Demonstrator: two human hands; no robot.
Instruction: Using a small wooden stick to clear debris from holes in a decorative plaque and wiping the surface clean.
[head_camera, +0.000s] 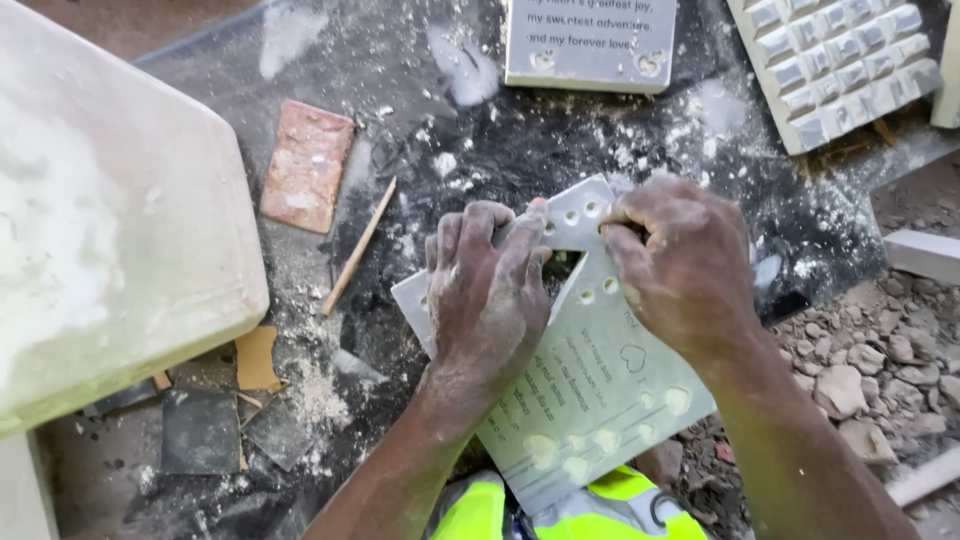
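Pale grey engraved cast plaque (600, 390) clamped by left hand (485, 290) and right hand (680, 265); hard prying risks snapping it.

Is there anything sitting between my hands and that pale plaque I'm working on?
Nothing visible. The left hand and right hand both rest directly on the pale plaque. The wooden stick and reddish tile lie off to the left, apart from it.

Both bare forearms and the left hand (487, 290) and right hand (680, 262) are dusted with pale powder; clothing is fluorescent yellow.
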